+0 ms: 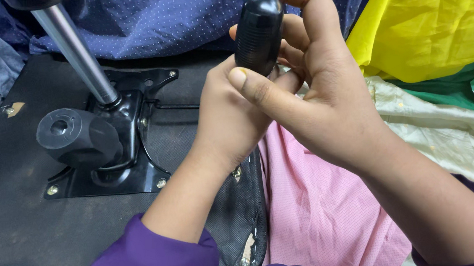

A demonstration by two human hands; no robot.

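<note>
Both hands grip the black ribbed handle [258, 32], held near-upright, right of the chair mechanism plate [107, 165]. Right hand [310, 95] wraps its top; left hand [226, 116] clasps its lower end.

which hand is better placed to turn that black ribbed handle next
Probably the right hand: its thumb and fingers wrap the rounded black ribbed plastic handle near the top. The left hand sits below, mostly hidden, seemingly steadying its lower end.

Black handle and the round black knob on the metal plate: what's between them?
In the head view, the left hand and bare black board lie between.
</note>
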